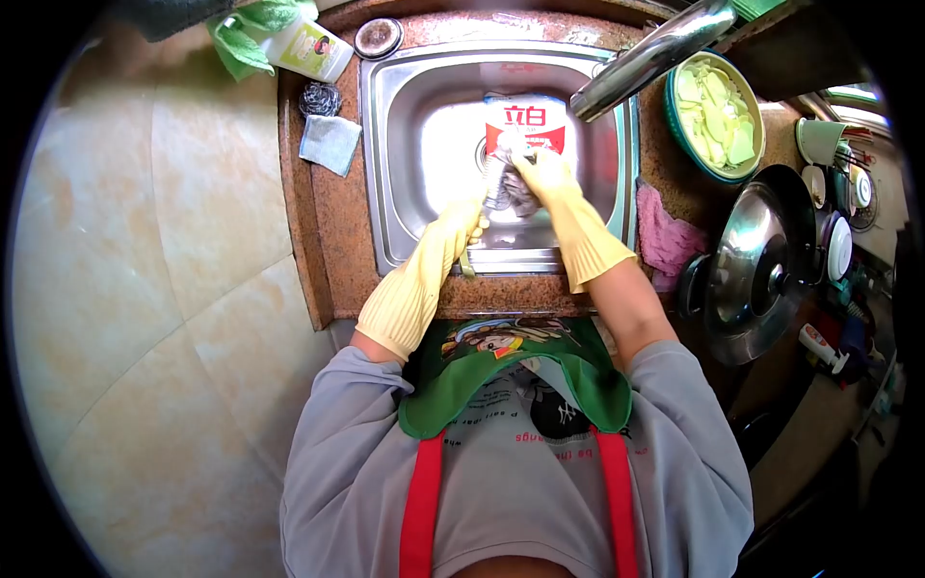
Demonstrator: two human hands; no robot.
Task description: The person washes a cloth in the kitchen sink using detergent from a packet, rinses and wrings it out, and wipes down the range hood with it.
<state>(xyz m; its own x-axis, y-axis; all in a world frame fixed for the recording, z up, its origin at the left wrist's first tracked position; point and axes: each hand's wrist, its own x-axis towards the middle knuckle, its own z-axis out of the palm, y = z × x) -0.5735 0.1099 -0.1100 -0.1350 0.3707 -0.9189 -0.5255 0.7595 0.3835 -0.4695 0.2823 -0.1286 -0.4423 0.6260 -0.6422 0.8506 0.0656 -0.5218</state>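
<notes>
Both hands wear long pale yellow rubber gloves and are over the steel sink (438, 111). My left hand (470, 220) is closed at the lower end of a greyish, crumpled item (501, 188), too blurred to name. My right hand (541, 171) pinches at the upper part of the same item, its fingers pressed together. Just behind it, a red and white packet (525, 114) with large printed characters lies in the sink, partly covered by my right hand. The sink's drain (480, 152) shows beside the item.
A faucet (655, 58) reaches over the sink's right corner. To the right are a bowl of pale slices (715, 116), a pink cloth (667, 236) and a lidded pan (756, 265). At left are a blue cloth (330, 144), a scourer (320, 98) and a bottle (306, 48).
</notes>
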